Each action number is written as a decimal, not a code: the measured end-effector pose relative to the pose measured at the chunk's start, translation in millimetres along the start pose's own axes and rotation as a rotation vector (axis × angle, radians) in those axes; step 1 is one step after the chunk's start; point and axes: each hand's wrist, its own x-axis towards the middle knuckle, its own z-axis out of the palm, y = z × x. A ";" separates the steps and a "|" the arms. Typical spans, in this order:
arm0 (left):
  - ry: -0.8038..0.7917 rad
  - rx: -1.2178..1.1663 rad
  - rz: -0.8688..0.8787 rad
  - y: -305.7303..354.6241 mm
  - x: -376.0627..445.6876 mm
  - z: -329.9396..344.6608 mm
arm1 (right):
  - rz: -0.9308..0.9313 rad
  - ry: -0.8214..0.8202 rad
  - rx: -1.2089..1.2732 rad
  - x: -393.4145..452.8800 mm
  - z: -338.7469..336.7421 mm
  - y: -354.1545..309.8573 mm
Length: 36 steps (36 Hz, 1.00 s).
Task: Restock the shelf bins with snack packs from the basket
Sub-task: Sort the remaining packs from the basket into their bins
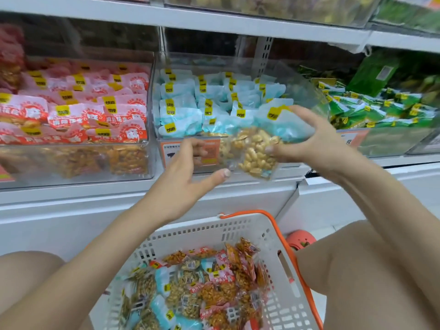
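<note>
My right hand (307, 141) grips a light-blue pack of peanuts (258, 151) in front of the middle clear bin (307, 91), which is full of matching blue packs. My left hand (188, 177) is open just left of that pack, fingers spread, thumb tip close to its lower corner, holding nothing. Below, between my knees, a white basket (214, 232) with an orange handle holds several red and blue snack packs (214, 287).
A bin of red packs (71, 110) stands to the left and a bin of green packs (381, 108) to the right. A white shelf ledge (119, 194) runs under the bins. Another shelf row with bins sits above.
</note>
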 end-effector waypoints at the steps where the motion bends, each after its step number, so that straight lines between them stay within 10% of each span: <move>1: 0.017 -0.008 -0.011 -2.3 1.7 -2.2 | -0.019 0.066 0.011 3.8 -13.2 -4.5; 7: 0.066 0.026 -0.020 -10.2 7.9 -3.9 | -0.122 0.272 -0.470 40.4 -72.2 -21.0; 12: 0.122 0.030 0.013 -12.4 8.4 1.0 | -0.078 0.135 -0.949 72.6 -76.3 -22.1; 21: 0.113 0.031 0.040 -14.7 9.0 -1.3 | 0.291 -0.349 -1.043 119.4 -58.8 -4.5; 28: 0.119 0.013 0.044 -14.7 9.6 -2.1 | 0.141 -0.387 -1.503 132.6 -51.8 12.1; 36: 0.139 0.018 0.037 -14.5 9.7 -0.4 | -0.025 -0.316 -1.363 124.7 -57.2 14.3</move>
